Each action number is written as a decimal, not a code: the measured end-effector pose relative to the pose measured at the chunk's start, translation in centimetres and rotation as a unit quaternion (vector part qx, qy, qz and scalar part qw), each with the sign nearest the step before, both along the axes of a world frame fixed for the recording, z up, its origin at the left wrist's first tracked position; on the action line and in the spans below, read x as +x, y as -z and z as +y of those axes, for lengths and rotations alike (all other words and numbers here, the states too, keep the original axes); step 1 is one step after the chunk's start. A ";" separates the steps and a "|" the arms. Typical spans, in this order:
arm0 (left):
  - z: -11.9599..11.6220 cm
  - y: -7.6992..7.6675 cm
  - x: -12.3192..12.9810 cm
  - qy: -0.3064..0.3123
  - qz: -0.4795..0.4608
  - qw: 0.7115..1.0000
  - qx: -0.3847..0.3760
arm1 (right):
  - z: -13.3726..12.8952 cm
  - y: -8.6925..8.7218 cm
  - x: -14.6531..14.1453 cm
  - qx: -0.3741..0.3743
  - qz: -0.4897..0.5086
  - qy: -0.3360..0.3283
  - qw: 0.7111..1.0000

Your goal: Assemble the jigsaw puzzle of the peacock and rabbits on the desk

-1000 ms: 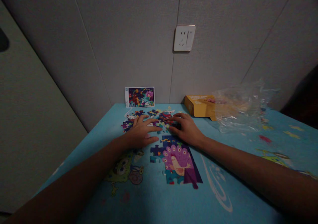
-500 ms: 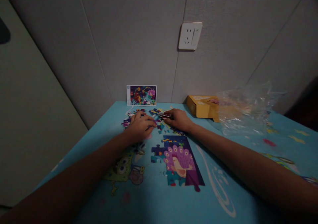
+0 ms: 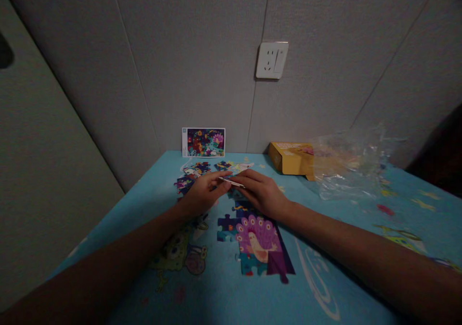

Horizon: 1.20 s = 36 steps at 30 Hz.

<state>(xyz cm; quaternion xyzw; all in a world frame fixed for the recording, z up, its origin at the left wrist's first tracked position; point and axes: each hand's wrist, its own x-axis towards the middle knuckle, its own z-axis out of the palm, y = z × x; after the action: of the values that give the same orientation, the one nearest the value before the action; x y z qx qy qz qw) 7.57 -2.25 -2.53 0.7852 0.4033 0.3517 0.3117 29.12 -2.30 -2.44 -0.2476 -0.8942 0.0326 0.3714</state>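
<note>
**Two-Handed Hold Above Puzzle Sections**

I hold a thin, pale-edged flat piece [image 3: 231,182] between my left hand [image 3: 202,190] and right hand [image 3: 266,191], fingers narrow at opposite ends, probably for tilt control; its count cannot be told. It sits beyond the joined purple-peacock puzzle section [image 3: 257,241]. The upright picture card [image 3: 205,143] probably leans for viewing. The grey wall [image 3: 202,65] limits forward reach; the yellow cardboard box [image 3: 294,163] and clear plastic bag [image 3: 346,171] bound the right. Nearer, blue printed cloth [image 3: 224,296] offers lateral room.

Both forearms angled inward, hands [image 3: 231,188] nearly meeting, fingers curled
</note>
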 end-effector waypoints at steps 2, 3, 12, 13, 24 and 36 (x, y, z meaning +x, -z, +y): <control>-0.3 -0.1 0.1 0.031 -0.026 0.999 -0.008 | -0.7 0.5 0.4 0.021 0.016 -0.008 1.000; -0.5 -0.1 0.1 0.037 -0.031 0.999 0.004 | -0.9 0.8 0.6 0.027 0.023 -0.003 0.999; 0.2 0.0 -1.1 -0.011 -0.014 0.999 0.050 | -0.9 1.6 0.4 0.036 0.035 -0.041 0.998; 0.2 0.0 -1.0 -0.021 -0.009 0.998 0.057 | -1.0 1.6 0.4 0.029 0.041 -0.040 0.998; 0.3 0.3 -1.1 -0.049 0.023 0.993 0.106 | -1.2 1.5 0.1 -0.081 -0.001 0.030 0.996; 0.6 0.6 -1.1 -0.066 0.076 0.984 0.145 | -0.8 1.1 0.3 -0.046 0.053 0.138 0.988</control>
<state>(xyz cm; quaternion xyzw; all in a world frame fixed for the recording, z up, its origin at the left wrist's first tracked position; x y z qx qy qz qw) 6.50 -1.68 -3.09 0.8181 0.4215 0.3657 0.1389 29.42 -3.14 -3.55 -0.3835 -0.8279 0.0350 0.4079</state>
